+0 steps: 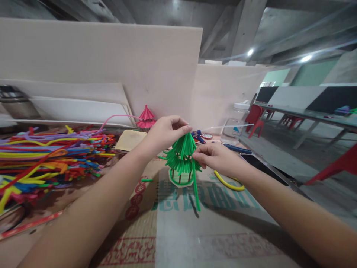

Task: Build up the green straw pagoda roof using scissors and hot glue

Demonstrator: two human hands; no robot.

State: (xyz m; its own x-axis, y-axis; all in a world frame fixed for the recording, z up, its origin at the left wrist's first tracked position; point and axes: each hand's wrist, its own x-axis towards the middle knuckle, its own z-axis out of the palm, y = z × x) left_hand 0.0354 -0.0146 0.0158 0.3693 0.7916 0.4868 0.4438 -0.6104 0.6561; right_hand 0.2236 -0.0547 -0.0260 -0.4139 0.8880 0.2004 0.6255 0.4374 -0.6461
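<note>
At mid-frame I have the left hand (167,130) pinching the tip of the green model (180,163), seemingly to steady it upright on the cardboard (178,230), while the right hand (216,157) pinches a dangling strip (196,190) beside it, probably for control.

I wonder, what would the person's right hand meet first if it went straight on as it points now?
The right hand would most likely meet the green tiered model first; its fingertips already appear to be at the roof edge, though one view leaves depth uncertain.
</note>
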